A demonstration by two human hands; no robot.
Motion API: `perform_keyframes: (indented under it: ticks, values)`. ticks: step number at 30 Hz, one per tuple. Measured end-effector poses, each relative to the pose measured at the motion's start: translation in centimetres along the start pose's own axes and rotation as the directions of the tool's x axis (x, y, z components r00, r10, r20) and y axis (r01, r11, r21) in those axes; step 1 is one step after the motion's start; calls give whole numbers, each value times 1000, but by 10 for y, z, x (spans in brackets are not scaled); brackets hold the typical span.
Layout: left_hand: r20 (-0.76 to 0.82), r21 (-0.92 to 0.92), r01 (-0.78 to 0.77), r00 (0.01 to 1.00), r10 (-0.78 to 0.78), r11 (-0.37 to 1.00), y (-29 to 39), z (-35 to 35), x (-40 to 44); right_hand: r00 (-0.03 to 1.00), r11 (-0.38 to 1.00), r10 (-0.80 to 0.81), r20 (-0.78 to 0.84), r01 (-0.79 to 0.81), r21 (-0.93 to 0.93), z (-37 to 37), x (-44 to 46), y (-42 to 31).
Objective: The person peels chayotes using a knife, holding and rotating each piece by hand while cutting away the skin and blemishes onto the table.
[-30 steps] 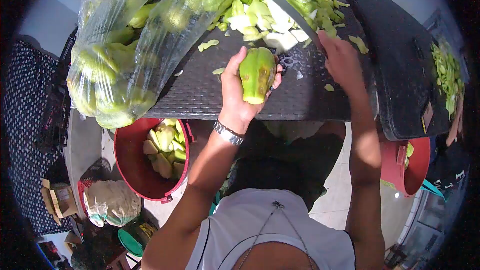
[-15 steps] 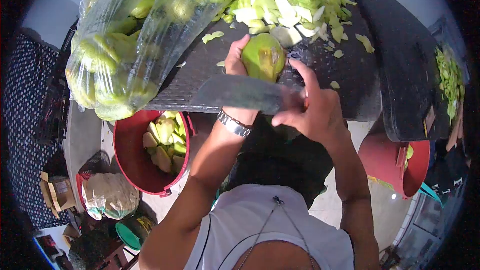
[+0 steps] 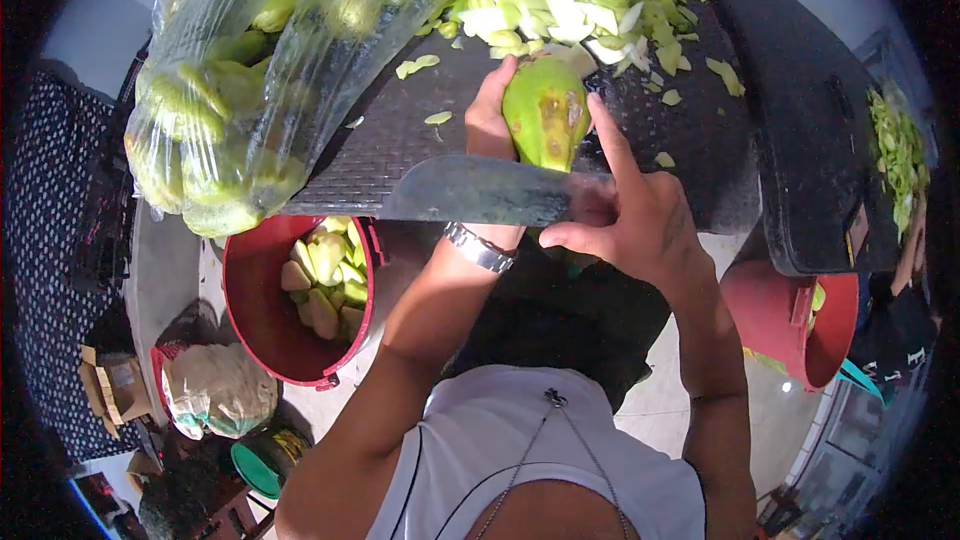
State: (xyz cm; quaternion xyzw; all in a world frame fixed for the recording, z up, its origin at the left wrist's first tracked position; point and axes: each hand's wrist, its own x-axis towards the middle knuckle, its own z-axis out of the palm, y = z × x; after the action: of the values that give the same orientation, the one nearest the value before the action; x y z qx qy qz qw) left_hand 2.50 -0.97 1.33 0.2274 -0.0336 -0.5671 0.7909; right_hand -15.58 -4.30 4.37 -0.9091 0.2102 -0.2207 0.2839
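Note:
A green chayote [image 3: 546, 122] with a brown, blemished patch is held over the front of the dark table by my left hand [image 3: 489, 122]. Its far side and most of my left fingers are hidden behind it and the blade. My right hand [image 3: 640, 210] grips a wide-bladed knife [image 3: 478, 192]. The blade points left and crosses in front of my left wrist, just below the chayote. My right index finger stretches up to the chayote's right side. Beyond it lies a heap of pale green peelings and cut pieces [image 3: 585, 5].
A clear plastic bag [image 3: 215, 140] of whole chayotes lies on the table's left. Below it stands a red bucket [image 3: 240, 325] holding cut pieces. Another red bucket [image 3: 765, 325] is at lower right. A dark board [image 3: 790, 110] with shredded greens [image 3: 893, 150] beyond it lies right.
The chayote has shifted a little right and turned, so its brown patch faces more to the right. The blade stays across the wrist, its surface less blurred.

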Motion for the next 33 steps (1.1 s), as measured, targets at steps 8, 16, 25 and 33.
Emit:
perform_keyframes:
  ticks: [8,16,25,33]
  values:
    - [130,-22,-28,991,31,999,-6,6,-22,998,996,65,-1,-65,66,-12,13,9]
    - [93,-119,-59,993,71,991,-1,-7,-15,997,995,-83,-1,83,46,-10,33,37]
    - [86,-142,-7,996,19,990,16,-12,-2,980,998,59,189,-59,-7,-36,60,50]
    - [-11,-84,-74,997,74,994,2,-16,14,975,996,87,204,-84,-24,-37,70,61]
